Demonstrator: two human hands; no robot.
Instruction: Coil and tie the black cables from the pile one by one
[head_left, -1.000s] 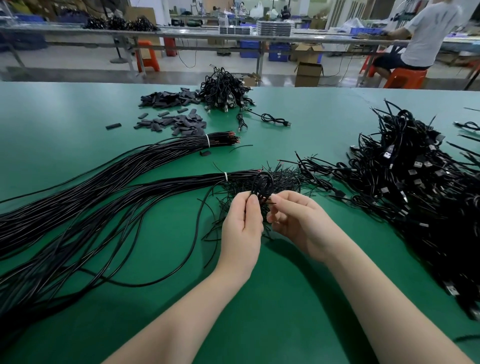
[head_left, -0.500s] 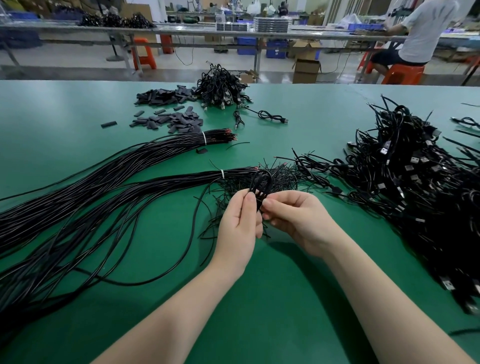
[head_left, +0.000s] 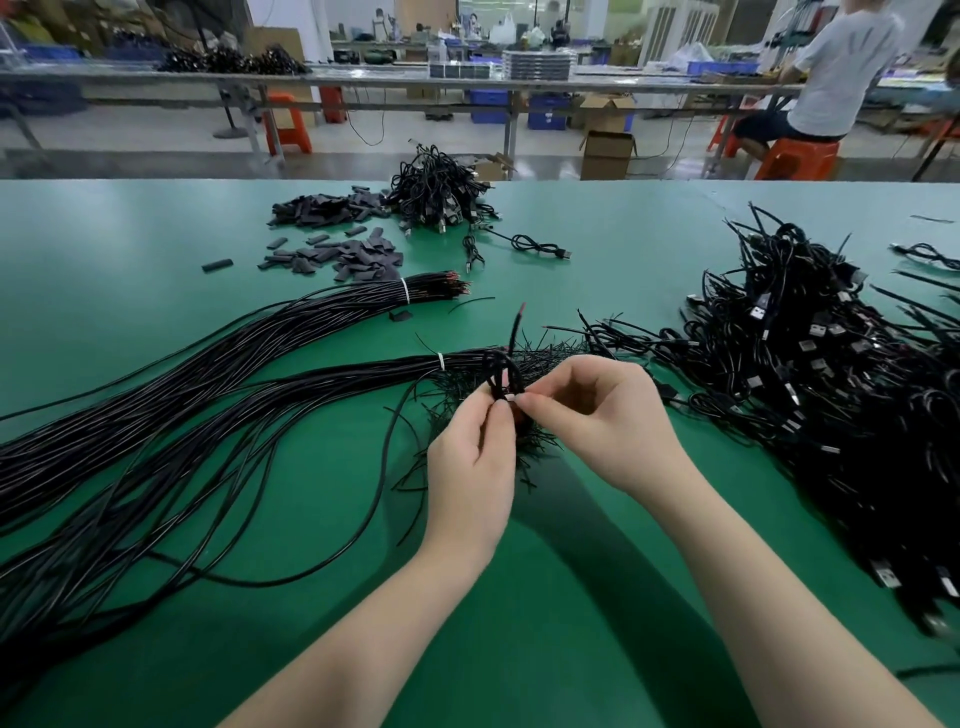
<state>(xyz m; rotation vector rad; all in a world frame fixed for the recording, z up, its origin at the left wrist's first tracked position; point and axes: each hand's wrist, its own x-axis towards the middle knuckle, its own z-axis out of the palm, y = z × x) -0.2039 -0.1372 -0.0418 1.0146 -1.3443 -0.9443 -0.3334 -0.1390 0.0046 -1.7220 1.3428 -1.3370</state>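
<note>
A small coiled black cable (head_left: 500, 370) stands between my hands at the table's middle, its loops rising above my fingertips and one red-tipped end (head_left: 517, 325) sticking up. My left hand (head_left: 475, 457) grips the coil from below. My right hand (head_left: 597, 415) pinches at the coil's waist with thumb and forefinger; the tie itself is too small to make out. Under my hands lies a heap of thin black ties (head_left: 540, 358). Long straight black cables (head_left: 208, 395), banded in two bundles, stretch off to the left.
A large pile of black USB cables (head_left: 831, 395) fills the right of the green table (head_left: 545, 597). Flat black sleeves (head_left: 358, 257) and a smaller heap of tied cables (head_left: 441, 192) lie at the back. Beyond the table, a person sits on an orange stool (head_left: 797, 158).
My hands have stayed at the coil while my right thumb and forefinger shifted at its waist. One red-tipped cable end now points upward above the coil.
</note>
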